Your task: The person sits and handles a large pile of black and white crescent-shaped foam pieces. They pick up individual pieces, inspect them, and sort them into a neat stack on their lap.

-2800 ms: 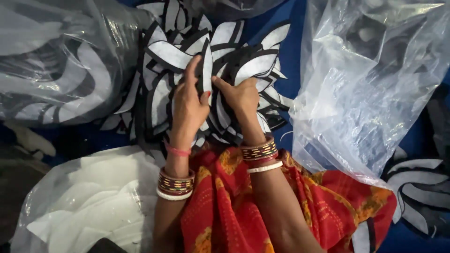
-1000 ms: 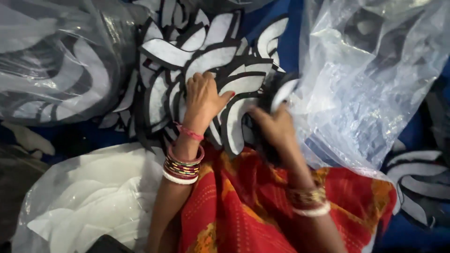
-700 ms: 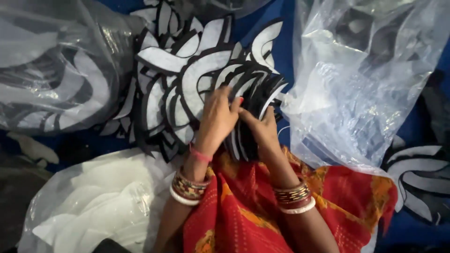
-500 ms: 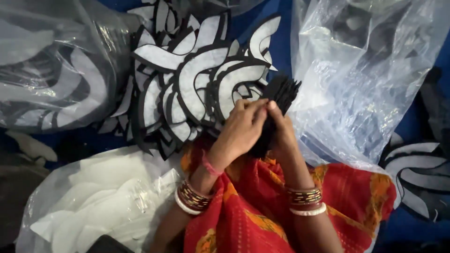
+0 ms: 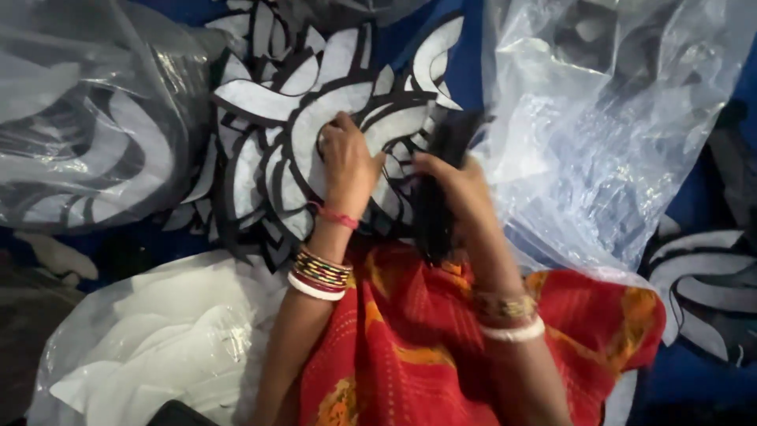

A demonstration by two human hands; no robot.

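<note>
Blue cloth floor (image 5: pixel 473 47), clear plastic bags at nine and two o'clock. Left hand (image 5: pixel 347 162) flat, fingers pressed together on curved black-and-white cutouts (image 5: pixel 315 126); right hand (image 5: pixel 457 181) pinching a black stack (image 5: pixel 438 197) at three o'clock. Sorting step, seemingly; steady grip needed.

A spread of leaf-shaped cutouts (image 5: pixel 315 150) lies in the middle, beyond the person's lap. A filled plastic bag (image 5: pixel 87 134) sits to its left, another bag (image 5: pixel 615 134) to its right, and a third bag (image 5: pixel 158 347) lies at the near left.
</note>
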